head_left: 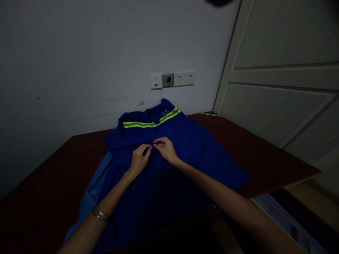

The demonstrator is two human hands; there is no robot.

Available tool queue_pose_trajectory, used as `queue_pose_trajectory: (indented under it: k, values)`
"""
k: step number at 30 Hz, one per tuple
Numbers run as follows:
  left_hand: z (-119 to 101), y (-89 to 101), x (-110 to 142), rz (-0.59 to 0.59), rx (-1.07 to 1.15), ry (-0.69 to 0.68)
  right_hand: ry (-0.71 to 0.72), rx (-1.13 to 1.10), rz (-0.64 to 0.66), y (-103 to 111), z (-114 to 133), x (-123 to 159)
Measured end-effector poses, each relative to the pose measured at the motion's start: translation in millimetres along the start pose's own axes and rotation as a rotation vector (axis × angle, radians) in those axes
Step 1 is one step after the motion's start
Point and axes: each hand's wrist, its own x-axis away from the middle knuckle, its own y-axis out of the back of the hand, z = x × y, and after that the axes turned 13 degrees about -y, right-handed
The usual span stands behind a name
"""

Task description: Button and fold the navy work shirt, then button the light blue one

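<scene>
A dark blue jacket (201, 148) with a yellow-green and grey reflective stripe (166, 117) across its chest lies spread on the dark red-brown table (55, 169). Its collar end points to the wall. My left hand (140, 158) pinches the jacket's front edge near the middle, thumb and index finger pressed together. Right beside it, my right hand (165, 150) pinches the same spot from the other side. The fingertips of both hands almost meet; any small fastener between them is too dark to make out. Lighter blue cloth (92, 190) shows under the jacket at the left.
A pale wall stands behind the table, with several socket plates (173, 80) above the collar. To the right is a white panelled door (278, 106). Below the table's right edge lies a pale, partly hidden object (286, 218). The light is dim.
</scene>
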Motion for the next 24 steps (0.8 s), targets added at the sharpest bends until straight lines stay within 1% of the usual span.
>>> queue_pose_trajectory:
  k: [5, 9, 11, 14, 15, 16, 17, 18, 21, 24]
  values:
    - [0.9, -1.5, 1.7, -0.021, 0.017, 0.002, -0.041, -0.031, 0.012, -0.1, -5.6, -5.3]
    - [-2.2, -2.1, 1.3, -0.034, 0.045, 0.066, -0.040, -0.034, 0.008, 0.9, -6.2, -8.0]
    - [-4.4, -1.9, 0.3, -0.041, 0.067, 0.113, -0.092, -0.058, 0.018, 0.6, -3.9, -7.9]
    - [-6.2, -1.8, -0.7, -0.054, 0.106, 0.182, -0.208, -0.108, 0.068, 0.6, 1.5, -6.6]
    - [-6.1, -1.9, -0.8, -0.055, 0.119, 0.203, -0.225, -0.103, 0.086, 1.1, 3.3, -5.8]
    - [-5.7, -2.2, -0.6, -0.055, 0.129, 0.222, -0.211, -0.076, 0.101, 2.1, 5.0, -4.7]
    - [-5.0, -2.5, -0.4, -0.054, 0.136, 0.238, -0.163, -0.022, 0.107, 3.5, 6.6, -3.4]
    - [-4.0, -2.9, 0.0, -0.050, 0.140, 0.252, -0.086, 0.057, 0.107, 5.2, 8.0, -1.8]
    - [-0.5, -4.0, 1.1, -0.032, 0.149, 0.275, 0.219, 0.352, 0.107, 11.3, 12.7, 4.6]
    - [2.5, -4.8, 1.9, -0.037, 0.166, 0.288, 0.445, 0.666, 0.142, 16.5, 20.5, 11.7]
